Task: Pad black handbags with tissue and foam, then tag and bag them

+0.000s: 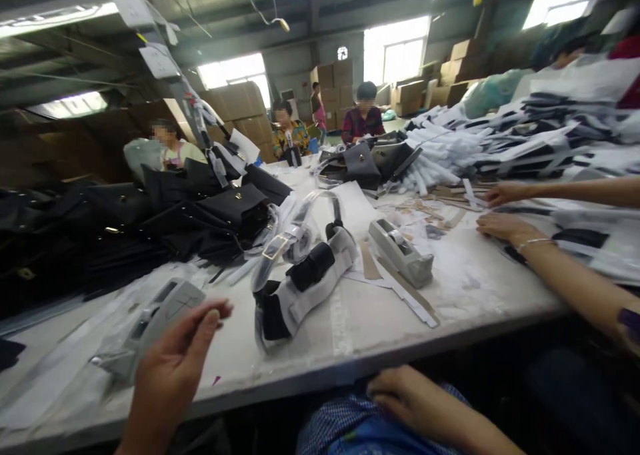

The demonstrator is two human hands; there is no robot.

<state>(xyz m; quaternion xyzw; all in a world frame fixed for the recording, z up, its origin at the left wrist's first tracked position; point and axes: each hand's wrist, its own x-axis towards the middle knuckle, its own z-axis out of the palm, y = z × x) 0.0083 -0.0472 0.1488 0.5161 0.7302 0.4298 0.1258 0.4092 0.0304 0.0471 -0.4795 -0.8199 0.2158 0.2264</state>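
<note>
My left hand [175,358] is raised at the table's front edge, beside a grey tape dispenser [167,315]. Its thumb presses against the fingers; anything in that pinch is too small to make out. Low over my lap, on blue checked cloth [335,418], my right hand [413,398] has loosely curled fingers and no visible object. Between and beyond the hands lies a black handbag [313,266] partly wrapped in white padding. Its strap [275,248], with a gold-coloured buckle, is covered in clear plastic and arches above it.
A second tape dispenser [403,252] stands right of the bag, by cardboard strips [407,292]. Black bags [200,215] pile up at left; white-wrapped pieces [450,148] heap at right. A co-worker's hands [507,225] work at the right edge. Several people sit across the table.
</note>
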